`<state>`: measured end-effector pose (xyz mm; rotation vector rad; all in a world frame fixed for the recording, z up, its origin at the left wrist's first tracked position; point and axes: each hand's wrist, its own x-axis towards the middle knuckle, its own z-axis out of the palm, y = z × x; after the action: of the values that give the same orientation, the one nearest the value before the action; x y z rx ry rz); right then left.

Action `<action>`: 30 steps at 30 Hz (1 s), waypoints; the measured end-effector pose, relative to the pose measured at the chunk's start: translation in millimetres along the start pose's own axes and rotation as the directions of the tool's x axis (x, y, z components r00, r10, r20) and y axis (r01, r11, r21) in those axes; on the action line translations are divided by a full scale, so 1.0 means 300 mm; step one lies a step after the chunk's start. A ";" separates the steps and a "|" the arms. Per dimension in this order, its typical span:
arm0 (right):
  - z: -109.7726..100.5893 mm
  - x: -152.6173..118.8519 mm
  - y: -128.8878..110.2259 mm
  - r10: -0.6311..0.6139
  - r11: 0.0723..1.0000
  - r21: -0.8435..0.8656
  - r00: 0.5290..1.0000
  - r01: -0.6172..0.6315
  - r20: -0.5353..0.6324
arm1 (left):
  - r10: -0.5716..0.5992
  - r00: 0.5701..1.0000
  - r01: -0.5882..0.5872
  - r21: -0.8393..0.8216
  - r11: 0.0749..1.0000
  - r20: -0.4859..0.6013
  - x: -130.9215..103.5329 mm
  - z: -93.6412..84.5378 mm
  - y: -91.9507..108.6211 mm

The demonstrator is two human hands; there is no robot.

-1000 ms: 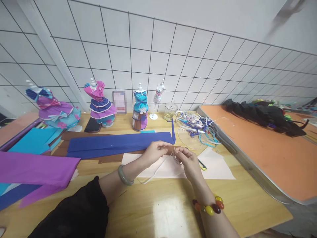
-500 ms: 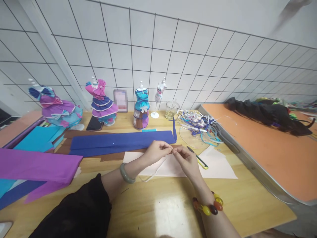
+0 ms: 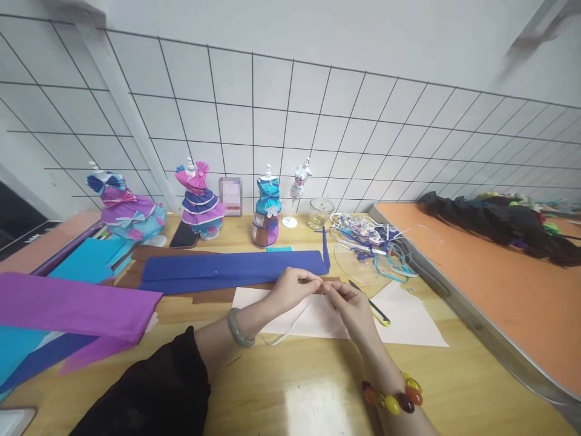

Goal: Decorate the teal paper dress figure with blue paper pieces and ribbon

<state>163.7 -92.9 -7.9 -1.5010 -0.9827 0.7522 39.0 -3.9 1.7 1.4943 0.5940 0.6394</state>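
Above a pale pink sheet (image 3: 416,316), my left hand (image 3: 294,289) and my right hand (image 3: 350,307) meet fingertip to fingertip, both closed in a pinch. A thin white strip (image 3: 293,326) trails down from the fingers over the sheet onto the table; its upper end is hidden between the fingertips. Beside my right hand lies a slim black and yellow-green tool (image 3: 380,315), partly hidden, its kind unclear. Just behind the hands are a folded dark blue sheet (image 3: 227,269) and brown sheets (image 3: 213,297) under it.
Small mannequins in purple (image 3: 129,209), pink-and-navy (image 3: 200,203) and teal (image 3: 267,209) outfits line the wall. A bare white mannequin (image 3: 297,191), glass cup (image 3: 320,213) and tangled scraps (image 3: 363,233) stand rightward. Purple sheets (image 3: 77,303) lie left; an orange-topped surface (image 3: 476,284) adjoins right.
The whole view has shifted, so everything sits a little lower and further right in the picture. Both hands keep their pinch, with the strip trailing as before.
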 end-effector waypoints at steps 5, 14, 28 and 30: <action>0.004 -0.002 -0.007 -0.010 0.998 -0.070 1.000 0.010 -0.003 | 0.125 0.992 -0.122 0.232 0.965 0.002 -0.008 -0.004 -0.001; -0.002 -0.008 -0.011 0.046 0.993 -0.106 0.998 -0.049 -0.030 | 0.089 0.995 -0.083 0.140 0.987 -0.037 -0.002 -0.012 -0.015; 0.006 -0.016 0.027 0.133 0.991 -0.016 0.991 -0.133 0.022 | -0.272 0.903 -0.102 -0.780 0.617 -0.332 0.175 -0.240 -0.057; 0.010 -0.019 0.019 0.121 0.992 -0.046 0.992 -0.120 0.022 | -0.288 0.899 -0.105 -0.801 0.589 -0.329 0.202 -0.256 -0.059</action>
<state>159.5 -96.7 -14.4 -1.6042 -0.9390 0.8420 27.6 93.7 -14.2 0.4287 0.5878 1.0021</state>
